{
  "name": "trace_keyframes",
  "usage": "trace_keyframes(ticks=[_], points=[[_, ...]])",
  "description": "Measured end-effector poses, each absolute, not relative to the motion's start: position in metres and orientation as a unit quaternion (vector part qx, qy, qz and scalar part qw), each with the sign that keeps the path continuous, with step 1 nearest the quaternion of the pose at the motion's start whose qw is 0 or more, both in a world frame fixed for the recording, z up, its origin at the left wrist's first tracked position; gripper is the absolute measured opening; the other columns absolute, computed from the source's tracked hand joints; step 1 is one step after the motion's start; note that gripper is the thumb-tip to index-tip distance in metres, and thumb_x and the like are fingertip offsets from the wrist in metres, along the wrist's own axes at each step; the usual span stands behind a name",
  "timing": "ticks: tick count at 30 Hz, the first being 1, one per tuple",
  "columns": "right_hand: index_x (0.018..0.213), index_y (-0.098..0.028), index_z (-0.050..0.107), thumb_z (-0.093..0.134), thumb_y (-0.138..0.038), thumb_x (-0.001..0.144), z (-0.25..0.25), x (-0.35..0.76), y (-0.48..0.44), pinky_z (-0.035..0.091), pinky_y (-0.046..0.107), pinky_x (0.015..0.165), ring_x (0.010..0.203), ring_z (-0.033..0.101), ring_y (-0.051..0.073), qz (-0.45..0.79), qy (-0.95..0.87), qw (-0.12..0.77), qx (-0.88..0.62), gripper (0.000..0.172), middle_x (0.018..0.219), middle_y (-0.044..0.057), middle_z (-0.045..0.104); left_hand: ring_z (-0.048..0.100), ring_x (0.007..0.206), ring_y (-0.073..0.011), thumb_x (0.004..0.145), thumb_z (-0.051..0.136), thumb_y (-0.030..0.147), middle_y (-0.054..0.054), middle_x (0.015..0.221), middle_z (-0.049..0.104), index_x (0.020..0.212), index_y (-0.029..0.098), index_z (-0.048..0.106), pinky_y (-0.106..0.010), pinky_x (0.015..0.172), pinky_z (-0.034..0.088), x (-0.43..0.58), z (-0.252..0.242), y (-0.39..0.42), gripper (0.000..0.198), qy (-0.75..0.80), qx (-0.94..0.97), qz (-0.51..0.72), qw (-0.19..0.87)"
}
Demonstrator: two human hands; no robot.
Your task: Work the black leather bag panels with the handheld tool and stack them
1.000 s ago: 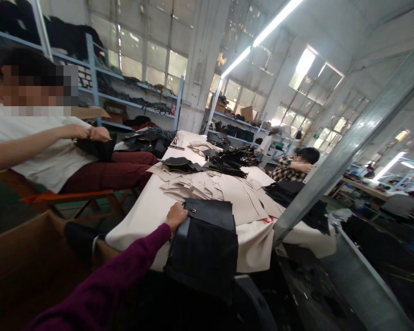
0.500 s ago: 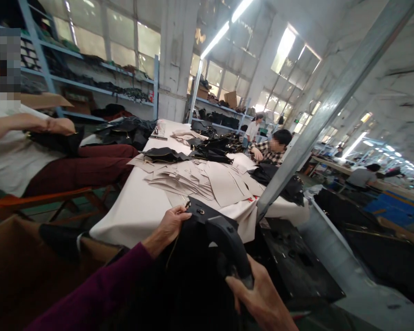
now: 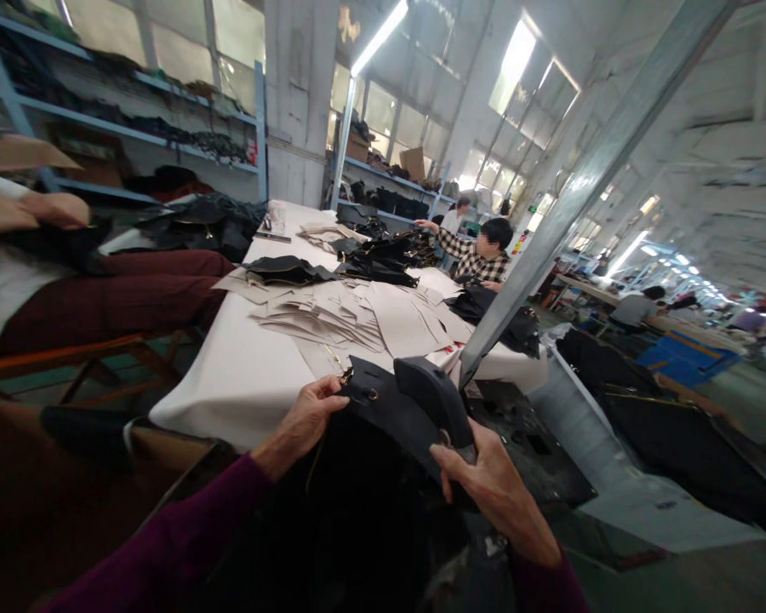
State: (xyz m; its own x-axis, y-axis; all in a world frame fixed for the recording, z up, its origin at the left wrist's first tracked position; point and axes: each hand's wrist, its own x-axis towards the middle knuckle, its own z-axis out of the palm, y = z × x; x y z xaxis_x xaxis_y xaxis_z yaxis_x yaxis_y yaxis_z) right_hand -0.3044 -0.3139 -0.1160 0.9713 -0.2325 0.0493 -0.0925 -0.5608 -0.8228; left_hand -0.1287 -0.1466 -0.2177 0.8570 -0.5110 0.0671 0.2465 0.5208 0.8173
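Observation:
A black bag (image 3: 363,485) hangs in front of me, its lower part lost in dark shadow. My left hand (image 3: 303,421) pinches its upper left edge between thumb and fingers, close to a gold-coloured ring (image 3: 373,396). On the right, my right hand (image 3: 488,481) is closed around the lower end of a thick, curved black handle (image 3: 431,392), with the thumb toward the bag. The handle arches up over the bag's top panel. Small metal pieces show beside my left fingertips. Where the handle's end meets the bag is partly covered by my right fingers.
Beyond the bag, a white-covered table (image 3: 230,375) bears pale cut sheets (image 3: 322,315) and black bags (image 3: 290,270). A slanted metal post (image 3: 568,213) rises at its right corner. A grey bin (image 3: 619,468) holds black pieces. Co-workers sit at left and far side; a cardboard box (image 3: 13,460) is lower left.
The view has turned rightward. My right hand has come up with the handle, which now stands farther right and more clear of the bag's top panel. The left hand keeps its pinch.

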Motion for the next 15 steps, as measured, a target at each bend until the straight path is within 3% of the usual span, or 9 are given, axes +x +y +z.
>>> trace_keyframes(ticks=[9,15], points=[[0.077,-0.019,0.046,0.054,-0.025,0.078,-0.136,-0.334,-0.296,0.039,0.017,0.042,0.041,0.051,0.008,-0.036,0.122,0.472,-0.872,0.010,0.053,-0.009,0.046,0.049,0.052,-0.0080,0.054,0.068,0.013,0.003,0.058,0.054,0.059,0.016,0.048,-0.019,0.051,0.038,-0.134,-0.211,-0.154,0.021,-0.098,0.425,-0.263,0.861],[0.082,-0.017,0.050,0.053,-0.023,0.076,-0.153,-0.355,-0.287,0.043,0.018,0.046,0.046,0.053,0.010,-0.024,0.155,0.435,-0.887,0.009,0.057,-0.006,0.052,0.055,0.061,-0.0148,0.056,0.060,0.012,-0.003,0.064,0.059,0.058,0.017,0.051,-0.027,0.060,0.045,-0.130,-0.208,-0.154,0.011,-0.030,0.432,-0.306,0.847]])
